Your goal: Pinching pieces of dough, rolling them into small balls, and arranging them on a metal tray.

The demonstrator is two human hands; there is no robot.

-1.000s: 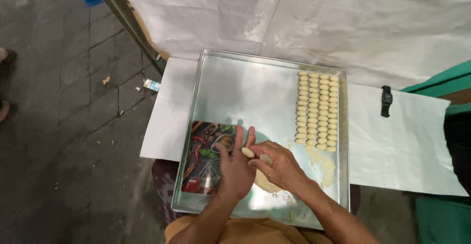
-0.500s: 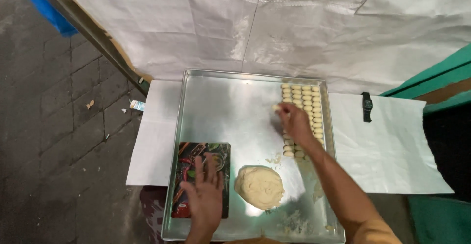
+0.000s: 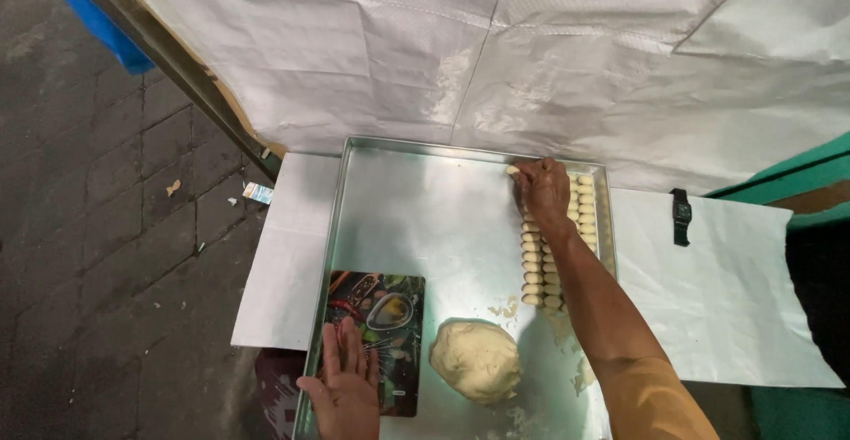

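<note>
A large shiny metal tray (image 3: 416,219) lies on white paper. Rows of small pale dough pieces (image 3: 531,267) run down its right side. My right hand (image 3: 542,185) reaches to the tray's far end and pinches one small dough piece (image 3: 513,170) at the top of the rows. A round lump of dough (image 3: 475,358) sits in the tray near me. My left hand (image 3: 347,385) lies flat, fingers apart, on a colourful printed card (image 3: 381,312) at the tray's near left corner.
White sheeting (image 3: 496,50) hangs behind the tray. A black wristwatch (image 3: 680,217) lies on the white paper (image 3: 735,289) to the right. Dark paved ground (image 3: 97,227) with small litter is at left. A green surface (image 3: 797,170) shows at the far right.
My right hand has carried a small dough piece from the lump up to the far end of the rows. My left hand has dropped onto the printed card. The view has shifted closer.
</note>
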